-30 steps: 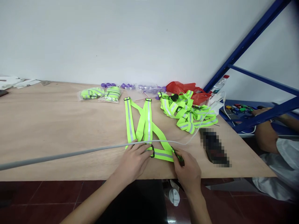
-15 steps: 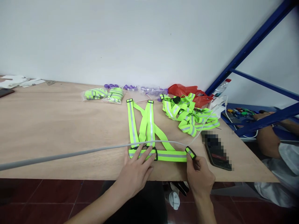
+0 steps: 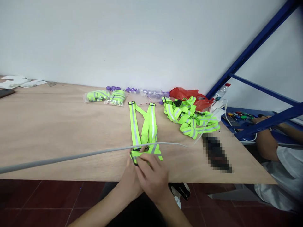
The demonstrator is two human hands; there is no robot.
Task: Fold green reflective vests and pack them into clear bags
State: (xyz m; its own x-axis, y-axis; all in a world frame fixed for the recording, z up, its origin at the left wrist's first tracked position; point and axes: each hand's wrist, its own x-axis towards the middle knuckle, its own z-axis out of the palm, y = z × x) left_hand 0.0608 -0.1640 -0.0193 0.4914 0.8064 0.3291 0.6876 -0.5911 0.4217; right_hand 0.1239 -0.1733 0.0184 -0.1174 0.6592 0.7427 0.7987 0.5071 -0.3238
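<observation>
By the smooth tabletop's (image 3: 71, 126) front edge, the right hand (image 3: 152, 178) pinches the flat, silver-striped harness (image 3: 152, 126). The left hand's (image 3: 129, 177) grip, covered, cannot be told. Wood stretches leftward.

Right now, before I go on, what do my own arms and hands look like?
The left hand and right hand are ungloved. The left forearm and right forearm show no sleeve, watch or markings. Overlapping fingers hide whether rings are worn.
</observation>
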